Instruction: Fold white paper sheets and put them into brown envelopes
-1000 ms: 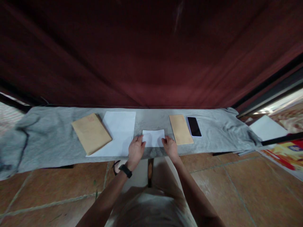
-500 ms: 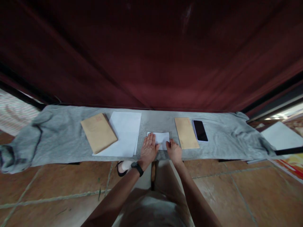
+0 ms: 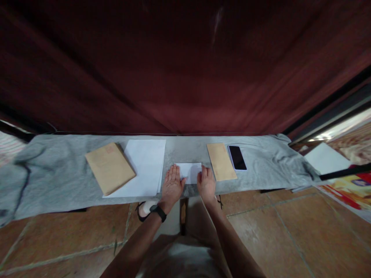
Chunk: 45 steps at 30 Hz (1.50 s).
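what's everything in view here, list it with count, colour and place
small paper: one, white, between the hands
large paper: count unclear, white, left of the small paper
envelope stack: one, brown, overlapping the large paper
single envelope: one, brown, right of the small paper
phone: one, black screen, beside the single envelope
grey cloth: one, grey, under these things
backdrop: one, dark red, behind
white panel: one, white, far right
printed sheet: one, red and yellow, lower right
floor tiles: several, orange-brown, below
watch: one, black, left wrist
left hand: one, bare, at the small paper's left edge
right hand: one, bare, at its right edge
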Available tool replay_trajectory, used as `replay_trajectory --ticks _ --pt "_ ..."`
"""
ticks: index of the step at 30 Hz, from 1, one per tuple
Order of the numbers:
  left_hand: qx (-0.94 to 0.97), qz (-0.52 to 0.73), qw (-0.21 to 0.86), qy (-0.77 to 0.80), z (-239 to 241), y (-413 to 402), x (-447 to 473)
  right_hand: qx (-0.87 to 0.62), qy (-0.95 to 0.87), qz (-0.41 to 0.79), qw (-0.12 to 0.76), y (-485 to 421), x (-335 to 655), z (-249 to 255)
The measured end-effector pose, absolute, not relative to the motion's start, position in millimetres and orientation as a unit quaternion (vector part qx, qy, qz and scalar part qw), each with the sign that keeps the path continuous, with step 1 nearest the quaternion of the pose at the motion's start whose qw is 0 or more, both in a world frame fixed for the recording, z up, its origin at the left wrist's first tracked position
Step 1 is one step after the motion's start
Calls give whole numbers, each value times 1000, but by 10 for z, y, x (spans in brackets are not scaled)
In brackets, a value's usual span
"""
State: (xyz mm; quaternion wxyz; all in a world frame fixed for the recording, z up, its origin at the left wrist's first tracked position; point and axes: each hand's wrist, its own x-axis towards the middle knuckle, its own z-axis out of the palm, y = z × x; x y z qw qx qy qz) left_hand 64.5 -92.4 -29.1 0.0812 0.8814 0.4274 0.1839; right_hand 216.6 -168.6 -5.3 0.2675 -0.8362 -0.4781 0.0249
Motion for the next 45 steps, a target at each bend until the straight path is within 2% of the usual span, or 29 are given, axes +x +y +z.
replay_trajectory --ticks 3,6,10,22,28,33,40,45 --pt "883 188 81 422 -298 -911 642 -768 -571 36 287 -1618 2070 -97" --pt "882 190 83 424 -320 -896 641 -747 -614 46 251 -1550 1991 -154" --pt "878 201 82 428 -353 -884 645 -775 -592 24 218 -1543 2019 -236" --pt "881 198 61 426 -383 -973 457 -798 -558 -12 227 -1640 2147 -338" --pt "951 90 4 295 -278 -971 479 -798 -564 -26 211 -1641 2152 -351" --pt "962 13 -63 263 -52 -1029 608 -800 -566 -46 195 -1639 2159 -375" --pt "960 -10 -56 275 165 -1000 664 -788 -568 -58 230 -1668 2159 -344" --pt "961 61 -9 268 469 -913 579 -709 -641 1 295 -1761 2253 -168"
